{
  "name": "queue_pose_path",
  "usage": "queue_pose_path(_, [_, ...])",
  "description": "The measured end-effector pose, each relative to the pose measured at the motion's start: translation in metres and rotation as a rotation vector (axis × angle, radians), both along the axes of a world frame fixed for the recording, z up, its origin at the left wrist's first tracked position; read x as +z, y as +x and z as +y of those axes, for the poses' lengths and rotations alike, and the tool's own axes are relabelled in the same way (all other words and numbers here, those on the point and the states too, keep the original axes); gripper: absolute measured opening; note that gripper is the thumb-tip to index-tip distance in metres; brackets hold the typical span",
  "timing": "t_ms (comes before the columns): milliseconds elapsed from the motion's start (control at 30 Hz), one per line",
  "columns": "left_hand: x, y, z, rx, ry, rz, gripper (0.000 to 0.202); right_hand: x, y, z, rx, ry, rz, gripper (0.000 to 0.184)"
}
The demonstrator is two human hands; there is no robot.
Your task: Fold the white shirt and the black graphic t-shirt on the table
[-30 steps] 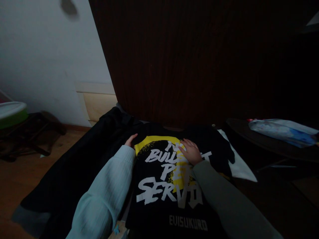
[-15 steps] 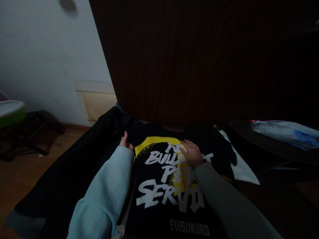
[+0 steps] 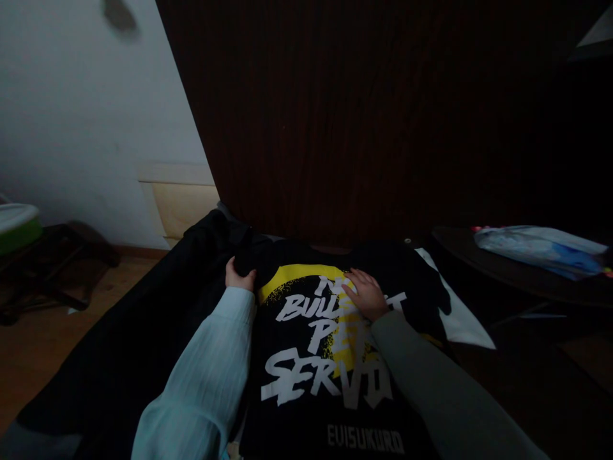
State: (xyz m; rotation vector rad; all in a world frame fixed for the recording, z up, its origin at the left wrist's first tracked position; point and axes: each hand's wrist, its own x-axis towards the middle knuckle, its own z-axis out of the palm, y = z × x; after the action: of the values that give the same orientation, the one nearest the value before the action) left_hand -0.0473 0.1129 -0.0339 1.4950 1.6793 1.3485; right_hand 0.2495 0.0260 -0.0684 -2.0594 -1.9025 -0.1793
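Note:
A black T-shirt with a yellow patch and white lettering lies spread out in front of me. At its upper left side, my left hand has its thumb and fingers around black cloth, apparently the shirt's sleeve; some of the fingers are hidden. My right hand rests flat on the printed front near the top lettering, fingers stretched out and holding nothing. A white piece shows beyond the shirt's right side.
Dark cloth spreads to the left of the shirt. Behind stands a dark wooden panel. A plastic bag lies on a dark surface at right. On the far left, a green and white tub sits on a dark stand.
My left hand has shifted slightly left and closed around black cloth at the shirt's upper left. My right hand stays flat on the print. The view has moved a little.

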Motion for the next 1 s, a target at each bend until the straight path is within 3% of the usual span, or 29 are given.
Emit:
queue_pose_path(67, [0.002, 0.019, -0.011, -0.210, 0.160, 0.184, 0.059, -0.001, 0.000, 0.000, 0.002, 0.005, -0.006, 0.037])
queue_pose_path(100, [0.001, 0.030, -0.017, -0.406, 0.219, 0.287, 0.058, -0.001, 0.001, 0.000, 0.002, 0.003, -0.010, 0.037])
queue_pose_path(167, [-0.004, 0.051, -0.029, -0.819, 0.225, 0.478, 0.051, 0.000, 0.000, 0.000, 0.006, -0.002, -0.017, 0.037])
queue_pose_path(233, [-0.009, 0.065, -0.038, -1.022, 0.193, 0.628, 0.042, 0.001, 0.000, -0.001, 0.006, -0.003, -0.022, 0.037])
queue_pose_path(300, [-0.010, 0.068, -0.040, -1.020, 0.192, 0.722, 0.041, 0.002, -0.001, -0.001, 0.001, -0.002, -0.029, 0.037])
queue_pose_path(400, [-0.006, 0.061, -0.036, -0.920, 0.184, 0.818, 0.052, 0.001, -0.001, -0.001, 0.001, 0.023, -0.030, 0.036])
queue_pose_path(567, [0.001, 0.055, -0.031, -0.910, 0.017, 0.978, 0.052, -0.001, 0.000, 0.000, 0.032, 0.067, -0.014, 0.035])
queue_pose_path(667, [0.005, 0.058, -0.033, -0.880, -0.006, 0.967, 0.043, -0.001, 0.000, -0.001, 0.028, 0.070, -0.009, 0.035])
queue_pose_path(833, [0.014, 0.056, -0.034, -0.675, 0.032, 0.889, 0.015, 0.001, 0.000, -0.001, 0.021, 0.047, -0.002, 0.035])
queue_pose_path(1000, [0.018, 0.048, -0.032, -0.572, 0.087, 0.748, 0.022, 0.001, 0.000, -0.001, 0.010, 0.020, -0.001, 0.036])
